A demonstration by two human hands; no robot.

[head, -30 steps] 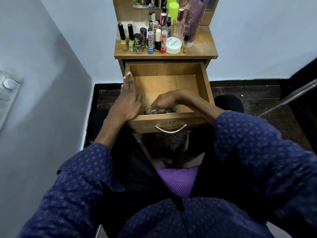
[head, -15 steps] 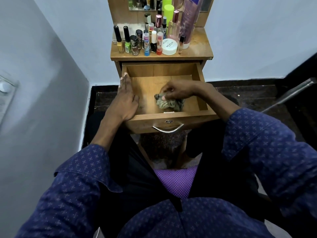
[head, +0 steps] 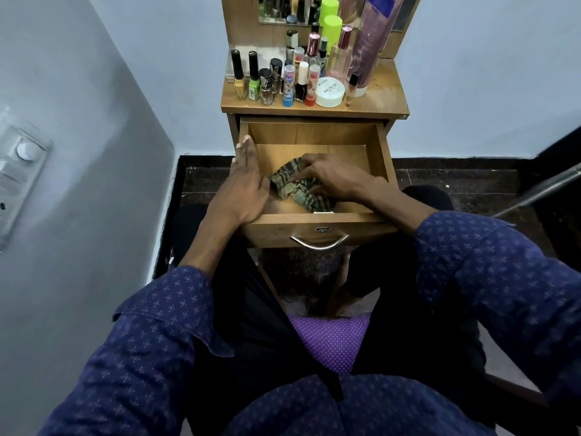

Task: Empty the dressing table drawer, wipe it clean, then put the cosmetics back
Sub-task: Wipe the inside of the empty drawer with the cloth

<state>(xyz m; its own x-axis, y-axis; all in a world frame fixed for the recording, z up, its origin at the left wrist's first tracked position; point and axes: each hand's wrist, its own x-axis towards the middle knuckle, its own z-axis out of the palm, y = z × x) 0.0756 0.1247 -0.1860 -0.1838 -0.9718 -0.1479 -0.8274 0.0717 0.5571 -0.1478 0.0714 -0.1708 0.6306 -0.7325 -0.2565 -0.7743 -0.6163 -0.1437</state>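
Observation:
The wooden drawer (head: 382, 152) of the dressing table stands pulled out, its bottom bare except for a crumpled striped cloth (head: 292, 190). My right hand (head: 330, 176) lies on the cloth with its fingers spread, pressing it onto the drawer floor near the left side. My left hand (head: 243, 187) rests flat with straight fingers along the drawer's left wall. Several cosmetics (head: 284, 80), nail polish bottles, tubes, a white round jar (head: 329, 92) and a tall pink bottle (head: 372, 42), stand on the table top (head: 382, 99).
A mirror (head: 283, 11) sits at the back of the table. A grey wall with a switch plate (head: 19, 171) is close on the left. A metal rod (head: 547, 187) leans at the right over dark floor. My knees and a purple seat (head: 333, 341) are below the drawer.
My right hand has slid the cloth from the drawer's front edge back and to the left across the floor. My left hand has stayed on the left wall.

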